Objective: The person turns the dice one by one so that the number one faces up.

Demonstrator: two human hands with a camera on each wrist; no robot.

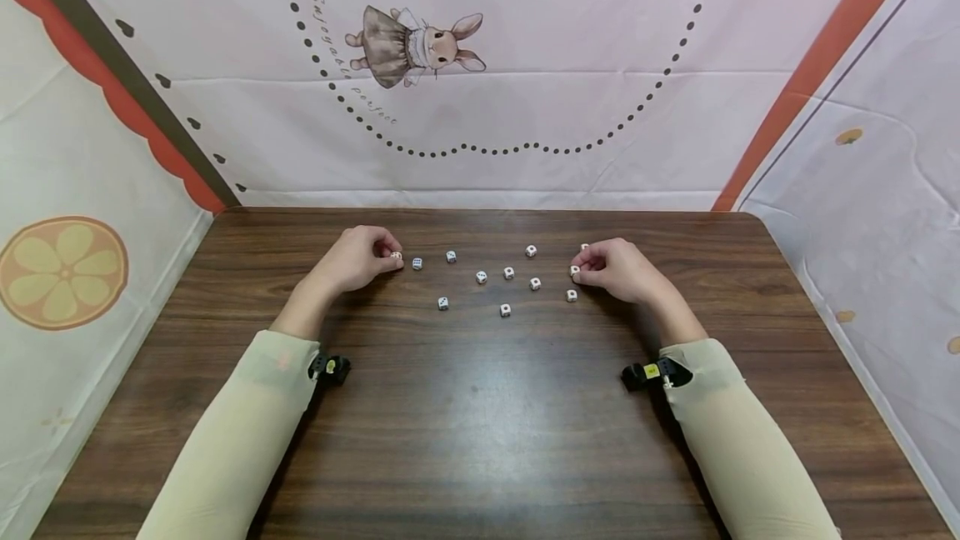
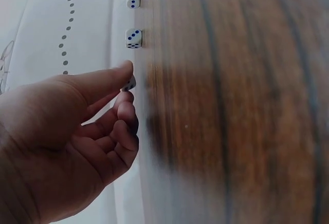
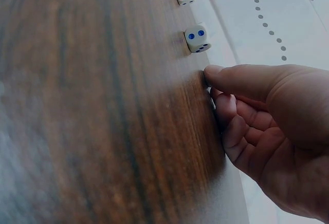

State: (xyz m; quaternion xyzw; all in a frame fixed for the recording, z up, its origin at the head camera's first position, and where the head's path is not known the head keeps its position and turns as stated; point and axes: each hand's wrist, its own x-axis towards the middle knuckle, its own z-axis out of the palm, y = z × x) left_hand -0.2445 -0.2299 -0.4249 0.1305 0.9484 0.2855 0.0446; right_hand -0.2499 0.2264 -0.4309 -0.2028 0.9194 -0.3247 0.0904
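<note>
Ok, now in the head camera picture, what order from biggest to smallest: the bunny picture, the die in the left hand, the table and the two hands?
1. Table
2. Bunny picture
3. Left hand and right hand: too alike to rank
4. Left hand's die

- Setting: screened tabletop work booth; kind of building not determinable.
- Rear: pale pink, rabbit-printed fabric sheet (image 1: 540, 48).
- Left: white fabric sheet with orange-slice print (image 1: 75, 373).
- Right: white fabric sheet with small orange prints (image 1: 885, 215).
- Foreground: dark brown, wood-grained table (image 1: 480, 465).
</note>
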